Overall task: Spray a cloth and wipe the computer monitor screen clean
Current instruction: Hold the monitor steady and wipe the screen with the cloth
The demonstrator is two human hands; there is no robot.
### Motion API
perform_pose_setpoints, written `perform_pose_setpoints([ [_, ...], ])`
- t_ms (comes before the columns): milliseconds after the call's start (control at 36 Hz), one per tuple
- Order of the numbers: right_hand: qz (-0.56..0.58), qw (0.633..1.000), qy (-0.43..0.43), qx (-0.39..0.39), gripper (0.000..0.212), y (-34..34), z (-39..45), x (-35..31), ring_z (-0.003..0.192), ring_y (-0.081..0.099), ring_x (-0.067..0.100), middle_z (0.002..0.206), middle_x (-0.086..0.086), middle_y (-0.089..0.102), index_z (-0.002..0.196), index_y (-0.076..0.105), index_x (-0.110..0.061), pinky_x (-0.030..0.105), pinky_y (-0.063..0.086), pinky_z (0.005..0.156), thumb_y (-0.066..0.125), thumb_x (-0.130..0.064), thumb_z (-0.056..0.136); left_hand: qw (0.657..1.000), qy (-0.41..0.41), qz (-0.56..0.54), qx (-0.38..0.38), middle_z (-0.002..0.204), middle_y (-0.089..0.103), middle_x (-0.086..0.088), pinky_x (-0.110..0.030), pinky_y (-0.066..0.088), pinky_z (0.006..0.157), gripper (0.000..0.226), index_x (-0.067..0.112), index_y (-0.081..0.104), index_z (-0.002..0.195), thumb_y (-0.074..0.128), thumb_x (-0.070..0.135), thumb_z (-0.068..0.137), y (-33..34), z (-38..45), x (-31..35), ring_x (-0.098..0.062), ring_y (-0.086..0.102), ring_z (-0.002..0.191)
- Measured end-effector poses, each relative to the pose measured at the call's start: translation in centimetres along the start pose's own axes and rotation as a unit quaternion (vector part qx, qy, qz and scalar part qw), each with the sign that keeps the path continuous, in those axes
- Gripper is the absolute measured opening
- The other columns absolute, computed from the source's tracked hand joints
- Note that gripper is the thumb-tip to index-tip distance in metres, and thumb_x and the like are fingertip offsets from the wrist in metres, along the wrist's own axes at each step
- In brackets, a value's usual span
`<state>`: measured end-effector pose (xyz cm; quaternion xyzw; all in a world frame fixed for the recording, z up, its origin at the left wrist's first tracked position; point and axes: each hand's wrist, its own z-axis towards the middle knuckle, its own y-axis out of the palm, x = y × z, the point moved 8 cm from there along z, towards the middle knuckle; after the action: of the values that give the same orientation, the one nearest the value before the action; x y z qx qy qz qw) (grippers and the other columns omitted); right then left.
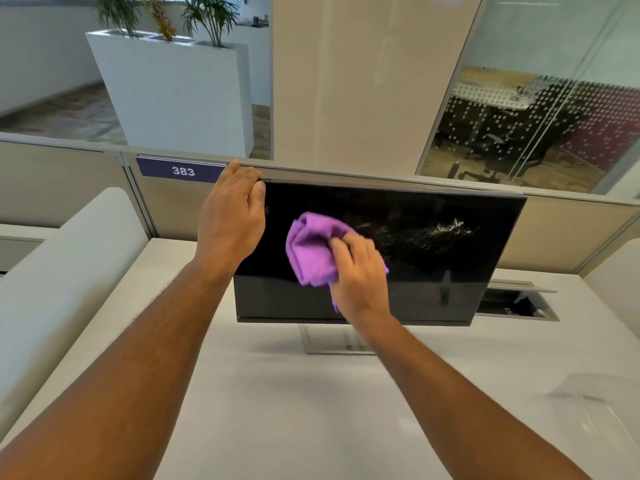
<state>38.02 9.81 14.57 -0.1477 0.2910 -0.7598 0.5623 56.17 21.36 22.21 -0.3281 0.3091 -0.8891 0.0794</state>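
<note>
A black computer monitor (450, 278) stands on a white desk, its screen dark, with whitish smears at its upper right. My left hand (230, 216) grips the monitor's top left corner, fingers curled over the upper edge. My right hand (360, 275) presses a crumpled purple cloth (311, 251) flat against the left-centre of the screen. No spray bottle is in view.
The white desk (277, 393) spreads below the monitor's silver stand (325, 341). A beige partition with a "383" label (181, 170) runs behind. An open cable hatch (519, 303) lies at the right. A transparent object (595, 403) sits at the desk's right front.
</note>
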Motion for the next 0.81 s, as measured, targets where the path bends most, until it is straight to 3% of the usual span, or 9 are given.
perform_pose_setpoints([
  [167, 0.041, 0.984, 0.132, 0.111, 0.050, -3.9, 5.4, 3.1, 0.101, 0.051, 0.031, 0.117, 0.016, 0.054, 0.129, 0.058, -0.003, 0.037, 0.050, 0.076, 0.052, -0.008, 0.079, 1.000, 0.001, -0.003, -0.007, 0.147, 0.053, 0.002, -0.024, 0.023, 0.110, 0.041, 0.018, 0.055, 0.140, 0.037, 0.035, 0.107, 0.2, 0.0, -0.4, -0.012, 0.029, 0.147],
  [278, 0.086, 0.924, 0.314, 0.201, 0.052, -5.2, 4.3, 7.6, 0.102, 0.053, 0.017, 0.120, 0.003, 0.045, 0.135, 0.050, -0.020, 0.029, 0.057, 0.078, 0.065, -0.010, 0.086, 1.000, 0.004, -0.002, -0.012, 0.148, 0.052, 0.005, -0.019, 0.020, 0.107, 0.041, 0.020, 0.054, 0.141, 0.037, 0.037, 0.107, 0.3, 0.0, -0.6, -0.010, 0.026, 0.148],
  [361, 0.113, 0.891, 0.372, 0.233, 0.052, -5.2, 3.3, 8.2, 0.110, 0.051, 0.016, 0.122, 0.003, 0.043, 0.132, 0.050, -0.019, 0.031, 0.057, 0.088, 0.068, -0.004, 0.085, 1.000, 0.004, -0.005, -0.018, 0.150, 0.049, 0.005, -0.019, 0.019, 0.107, 0.042, 0.020, 0.053, 0.142, 0.037, 0.037, 0.107, 0.4, 0.0, -0.7, -0.009, 0.024, 0.148],
  [417, 0.084, 0.917, 0.335, 0.201, 0.053, -4.4, 3.3, 6.8, 0.112, 0.046, 0.021, 0.123, 0.009, 0.044, 0.129, 0.051, -0.012, 0.034, 0.053, 0.092, 0.062, 0.002, 0.080, 1.000, 0.003, -0.009, -0.019, 0.150, 0.049, 0.004, -0.021, 0.020, 0.109, 0.043, 0.020, 0.052, 0.143, 0.037, 0.037, 0.107, 0.4, 0.0, -0.8, -0.009, 0.024, 0.149],
  [500, 0.024, 0.976, 0.190, 0.106, 0.054, -2.1, 2.7, 2.8, 0.108, 0.048, 0.034, 0.122, 0.021, 0.053, 0.130, 0.058, -0.004, 0.042, 0.046, 0.094, 0.061, 0.001, 0.076, 1.000, 0.001, -0.008, -0.017, 0.149, 0.050, 0.004, -0.021, 0.020, 0.108, 0.042, 0.019, 0.053, 0.142, 0.037, 0.036, 0.107, 0.4, 0.1, -0.7, -0.009, 0.025, 0.148],
  [556, -0.003, 0.993, 0.105, 0.051, 0.049, -0.3, 1.2, 0.9, 0.105, 0.054, 0.039, 0.118, 0.023, 0.059, 0.127, 0.064, -0.003, 0.049, 0.049, 0.091, 0.066, 0.002, 0.079, 1.000, 0.003, -0.006, -0.014, 0.148, 0.052, 0.003, -0.021, 0.021, 0.108, 0.041, 0.018, 0.055, 0.140, 0.037, 0.035, 0.107, 0.4, 0.1, -0.5, -0.009, 0.026, 0.148],
  [611, -0.013, 0.999, 0.051, 0.005, 0.048, 1.1, -0.6, 0.1, 0.105, 0.057, 0.036, 0.120, 0.018, 0.061, 0.129, 0.065, -0.008, 0.046, 0.052, 0.089, 0.072, -0.004, 0.082, 1.000, 0.003, -0.005, -0.014, 0.148, 0.052, 0.002, -0.022, 0.021, 0.109, 0.041, 0.017, 0.055, 0.140, 0.037, 0.034, 0.107, 0.3, 0.1, -0.5, -0.010, 0.026, 0.148],
  [722, -0.016, 1.000, 0.011, -0.011, 0.043, 0.8, -1.5, 0.7, 0.106, 0.054, 0.030, 0.123, 0.012, 0.056, 0.129, 0.064, -0.009, 0.040, 0.051, 0.087, 0.066, -0.009, 0.086, 1.000, 0.000, 0.002, -0.013, 0.150, 0.049, 0.001, -0.026, 0.023, 0.111, 0.042, 0.017, 0.054, 0.141, 0.036, 0.035, 0.107, 0.3, 0.0, -0.5, -0.011, 0.026, 0.148],
  [806, -0.036, 0.996, 0.072, 0.048, 0.047, -1.6, 0.3, 3.4, 0.098, 0.053, 0.035, 0.117, 0.018, 0.057, 0.125, 0.064, -0.003, 0.044, 0.048, 0.082, 0.065, -0.002, 0.078, 1.000, -0.003, -0.004, -0.018, 0.151, 0.048, 0.004, -0.024, 0.023, 0.109, 0.043, 0.020, 0.052, 0.143, 0.037, 0.038, 0.107, 0.4, -0.1, -0.7, -0.010, 0.025, 0.148],
])
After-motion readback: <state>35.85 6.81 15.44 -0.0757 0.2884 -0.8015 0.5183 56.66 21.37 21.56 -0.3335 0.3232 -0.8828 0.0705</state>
